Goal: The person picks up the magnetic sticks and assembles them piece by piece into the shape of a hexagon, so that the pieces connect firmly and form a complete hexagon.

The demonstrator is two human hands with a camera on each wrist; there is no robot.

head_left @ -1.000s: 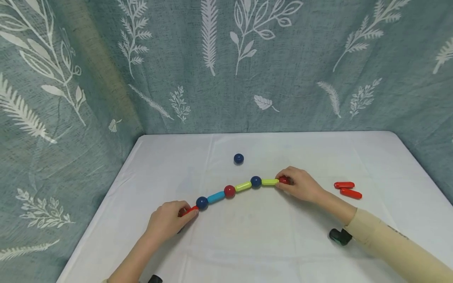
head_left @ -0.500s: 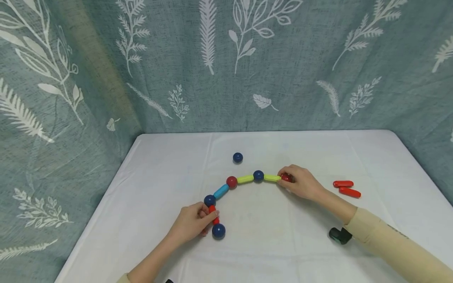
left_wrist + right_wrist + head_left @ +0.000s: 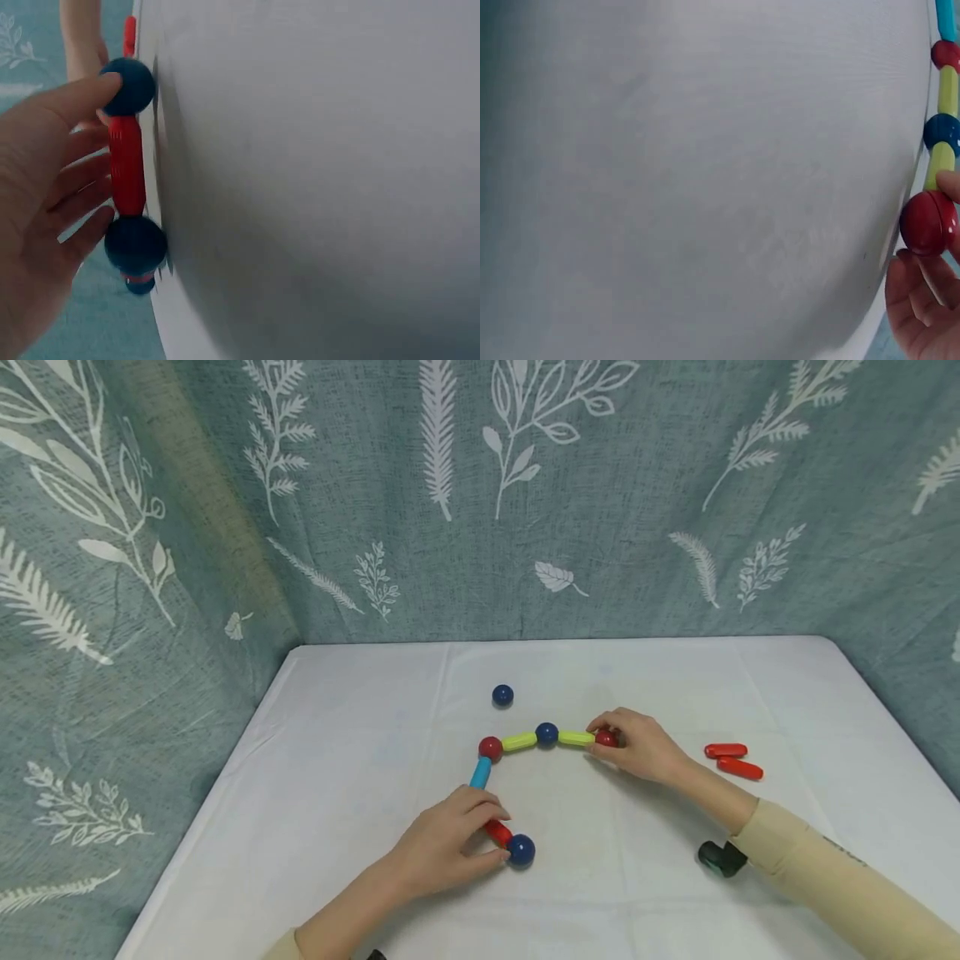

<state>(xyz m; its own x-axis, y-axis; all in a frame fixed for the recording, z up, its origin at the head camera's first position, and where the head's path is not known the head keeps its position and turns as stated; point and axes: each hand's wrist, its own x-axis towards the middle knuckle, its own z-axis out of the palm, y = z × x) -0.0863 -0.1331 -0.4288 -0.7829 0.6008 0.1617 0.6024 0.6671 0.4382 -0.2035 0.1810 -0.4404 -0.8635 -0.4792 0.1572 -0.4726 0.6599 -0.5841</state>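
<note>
A toy chain of magnetic sticks and balls bends across the table. From its right end come a red ball [image 3: 608,740], a yellow-green stick [image 3: 576,738], a blue ball [image 3: 547,734], another yellow-green stick [image 3: 519,742], a red ball [image 3: 491,748] and a light-blue stick [image 3: 480,772]. My left hand [image 3: 446,843] holds the red stick [image 3: 127,165] between two blue balls; its thumb touches the end blue ball [image 3: 521,850]. Its fingers hide the other blue ball [image 3: 136,246] in the head view. My right hand [image 3: 636,748] pinches the right-end red ball.
A loose blue ball [image 3: 502,696] lies behind the chain. Two red sticks [image 3: 739,768] lie to the right of my right hand. White cloth covers the table [image 3: 375,710], and a patterned green curtain [image 3: 465,527] hangs behind it. Black wrist gear [image 3: 722,858] sits under my right sleeve.
My left hand has moved right, swinging the chain's left end toward the front and right, so the nearly straight line now bends sharply. My right hand stays almost still on the red ball.
</note>
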